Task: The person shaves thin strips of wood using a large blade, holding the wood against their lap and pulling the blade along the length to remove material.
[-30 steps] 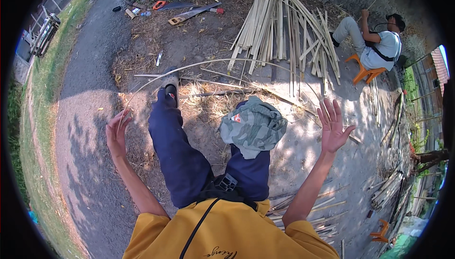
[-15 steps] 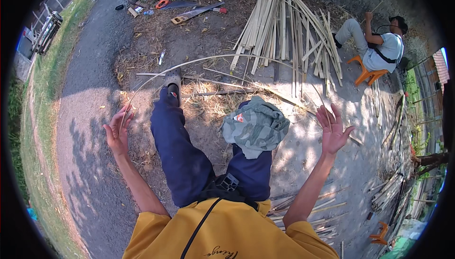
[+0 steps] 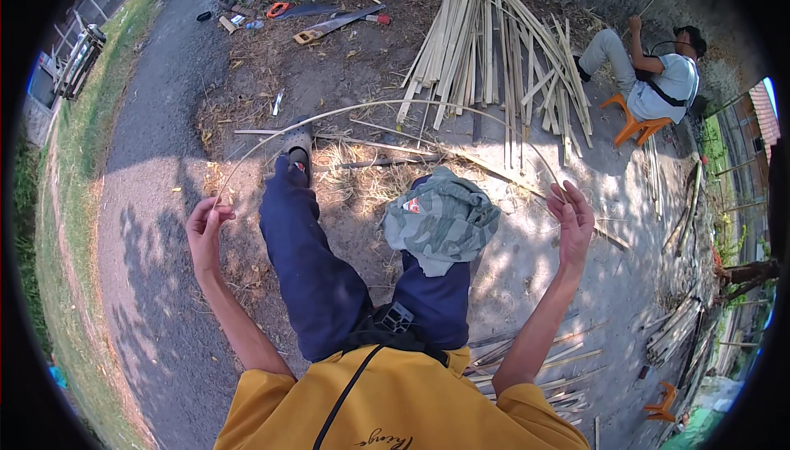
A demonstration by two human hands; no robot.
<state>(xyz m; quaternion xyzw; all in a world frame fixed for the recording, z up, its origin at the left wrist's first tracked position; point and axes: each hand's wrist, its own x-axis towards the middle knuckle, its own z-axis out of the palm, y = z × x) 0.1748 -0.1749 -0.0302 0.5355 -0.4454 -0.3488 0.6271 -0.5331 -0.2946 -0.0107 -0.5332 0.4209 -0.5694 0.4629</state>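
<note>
A long thin bamboo strip (image 3: 374, 104) arches in front of me, bowed away from my body over my legs. Its left end is pinched by my left hand (image 3: 209, 224), thumb against curled fingers. At the other end, my right hand (image 3: 573, 218) closes on the strip between thumb and fingers. Both arms are spread wide, palms turned partly upward. Beneath the arch, a crumpled camouflage cloth (image 3: 444, 215) lies over my right knee. My left shoe (image 3: 298, 141) rests on the ground under the bowed strip.
A heap of split bamboo strips (image 3: 469, 47) lies ahead, with a handsaw (image 3: 337, 24) and an orange-handled saw (image 3: 300, 11) left of it. At far right a person (image 3: 658, 80) sits on an orange stool (image 3: 632, 125), holding a thin stick. More strips (image 3: 551, 364) lie beside my right hip.
Both hands have gone from spread fingers to closed pinches on the strip's ends. The strip stays bowed in nearly the same place.
</note>
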